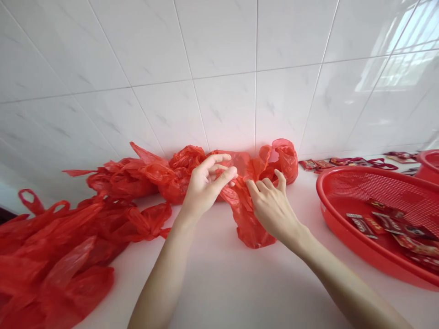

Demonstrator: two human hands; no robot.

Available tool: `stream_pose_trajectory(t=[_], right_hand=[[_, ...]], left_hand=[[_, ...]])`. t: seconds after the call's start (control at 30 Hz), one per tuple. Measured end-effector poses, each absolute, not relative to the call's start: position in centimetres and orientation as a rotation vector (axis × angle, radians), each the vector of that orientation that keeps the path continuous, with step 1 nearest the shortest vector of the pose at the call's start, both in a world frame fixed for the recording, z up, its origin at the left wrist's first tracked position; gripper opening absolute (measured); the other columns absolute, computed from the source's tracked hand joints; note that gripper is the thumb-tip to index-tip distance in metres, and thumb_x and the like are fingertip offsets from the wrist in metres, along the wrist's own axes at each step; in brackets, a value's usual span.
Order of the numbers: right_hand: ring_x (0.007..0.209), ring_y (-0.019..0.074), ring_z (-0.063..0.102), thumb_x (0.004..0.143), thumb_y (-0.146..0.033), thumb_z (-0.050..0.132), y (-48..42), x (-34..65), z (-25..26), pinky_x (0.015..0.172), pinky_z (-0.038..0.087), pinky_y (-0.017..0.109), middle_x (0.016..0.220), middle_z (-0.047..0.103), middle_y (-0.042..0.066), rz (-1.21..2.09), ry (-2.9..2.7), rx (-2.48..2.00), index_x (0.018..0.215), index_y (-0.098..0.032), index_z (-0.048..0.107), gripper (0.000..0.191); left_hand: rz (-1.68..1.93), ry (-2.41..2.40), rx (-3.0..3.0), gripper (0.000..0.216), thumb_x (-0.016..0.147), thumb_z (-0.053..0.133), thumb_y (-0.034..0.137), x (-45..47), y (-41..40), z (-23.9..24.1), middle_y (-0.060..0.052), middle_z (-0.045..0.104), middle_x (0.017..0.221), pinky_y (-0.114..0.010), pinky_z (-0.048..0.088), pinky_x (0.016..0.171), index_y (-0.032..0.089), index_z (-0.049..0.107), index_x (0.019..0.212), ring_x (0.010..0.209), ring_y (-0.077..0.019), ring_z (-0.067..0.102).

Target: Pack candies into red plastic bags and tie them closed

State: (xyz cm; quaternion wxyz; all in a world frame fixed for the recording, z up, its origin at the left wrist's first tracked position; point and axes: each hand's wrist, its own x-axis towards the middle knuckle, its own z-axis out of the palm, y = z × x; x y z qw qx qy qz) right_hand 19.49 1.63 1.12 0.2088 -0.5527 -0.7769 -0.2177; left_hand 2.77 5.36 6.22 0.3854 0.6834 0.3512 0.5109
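Observation:
A thin red plastic bag (250, 219) lies crumpled on the white counter (233, 283), close to the tiled wall. My left hand (206, 185) pinches its upper edge between thumb and fingers. Just to the right, my right hand (270, 205) grips the same bag's film with curled fingers. The bag's handles (281, 157) stick up behind my right hand.
More red plastic bags (137, 176) lie along the wall, and a heap of them (58, 260) fills the left front. A red mesh basket (343, 224) with several small dark-red packets (387, 226) stands on the right. Loose packets (329, 163) lie by the wall behind it.

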Motion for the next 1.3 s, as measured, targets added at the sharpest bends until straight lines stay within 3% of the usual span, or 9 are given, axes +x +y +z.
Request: stream_pose_trajectory(t=[0.23,0.37,0.53,0.67,0.87,0.97,1.1,1.17,1.3], right_hand=[[0.07,0.0206,0.059,0.077,0.007,0.038,1.7,19.4,1.4,0.107,0.024,0.054,0.071,0.062,0.004,-0.492,-2.176,-1.567,0.094,-0.014,0.062,0.036],[0.07,0.02,0.06,0.078,0.005,0.039,1.8,19.5,1.4,0.106,0.029,0.05,0.075,0.066,0.004,-0.329,-2.195,-1.524,0.107,-0.012,0.061,0.04],[0.06,0.0168,0.051,0.085,0.002,0.037,2.1,19.5,1.4,0.087,0.041,0.037,0.074,0.063,0.004,-0.308,-2.191,-1.483,0.095,-0.014,0.061,0.031],[0.055,0.0154,0.04,0.081,0.005,0.039,2.1,19.5,1.4,0.06,0.033,0.029,0.073,0.059,0.003,-0.356,-2.202,-1.474,0.092,-0.015,0.06,0.031],[0.052,0.0137,0.028,0.08,0.006,0.038,2.2,19.5,1.1,0.059,0.028,0.028,0.07,0.056,0.001,-0.457,-2.218,-1.412,0.095,-0.013,0.062,0.035],[0.052,0.0135,0.028,0.08,0.007,0.038,2.2,19.5,0.9,0.061,0.028,0.028,0.068,0.053,0.0,-0.502,-2.203,-1.38,0.093,-0.013,0.063,0.034],[0.053,0.0136,0.032,0.078,0.007,0.039,2.3,19.6,0.7,0.064,0.029,0.028,0.067,0.054,0.001,-0.527,-2.19,-1.351,0.088,-0.014,0.063,0.034],[0.055,0.014,0.036,0.079,0.006,0.04,2.3,19.5,0.6,0.066,0.03,0.028,0.069,0.056,0.001,-0.535,-2.192,-1.346,0.09,-0.014,0.063,0.033],[0.059,0.0159,0.045,0.081,0.001,0.045,2.2,19.5,0.6,0.068,0.033,0.03,0.074,0.06,0.004,-0.555,-2.2,-1.359,0.091,-0.013,0.065,0.027]], left_hand=[[1.101,0.703,1.895,0.049,0.08,0.08,0.032,2.6,4.8,6.2,-0.009,0.071,0.126,-0.036,0.055,0.099,0.02,0.067,0.126,0.117,-0.0256,0.067],[1.051,0.683,1.979,0.05,0.081,0.079,0.031,2.6,4.9,5.9,-0.008,0.067,0.135,-0.038,0.05,0.109,0.022,0.067,0.129,0.128,-0.0263,0.06],[1.088,0.75,2.04,0.03,0.088,0.071,0.033,2.9,5.1,5.9,-0.007,0.076,0.117,-0.035,0.055,0.1,0.02,0.075,0.115,0.114,-0.0237,0.068],[1.213,0.815,2.098,0.022,0.088,0.071,0.034,2.9,5.6,5.5,-0.005,0.077,0.103,-0.03,0.057,0.086,0.021,0.077,0.105,0.099,-0.0206,0.07],[1.23,0.963,2.193,0.031,0.088,0.07,0.046,3.0,6.0,5.0,-0.002,0.072,0.088,-0.027,0.05,0.07,0.022,0.076,0.105,0.077,-0.0156,0.062],[1.171,1.043,2.243,0.032,0.091,0.064,0.05,3.1,5.9,5.0,0.003,0.058,0.067,-0.026,0.041,0.057,0.02,0.073,0.092,0.06,-0.0121,0.049],[1.032,1.119,2.316,0.049,0.097,0.051,0.052,3.2,6.0,4.8,0.006,0.031,0.057,-0.027,0.024,0.048,0.019,0.048,0.062,0.052,-0.0101,0.029],[0.975,1.141,2.341,0.046,0.098,0.049,0.051,3.2,6.1,4.7,0.006,0.031,0.057,-0.027,0.024,0.05,0.019,0.049,0.065,0.052,-0.0106,0.03],[0.939,1.247,2.306,0.025,0.095,0.057,0.047,3.1,6.5,4.5,0.009,0.034,0.053,-0.026,0.026,0.05,0.023,0.059,0.099,0.049,-0.0119,0.032]])
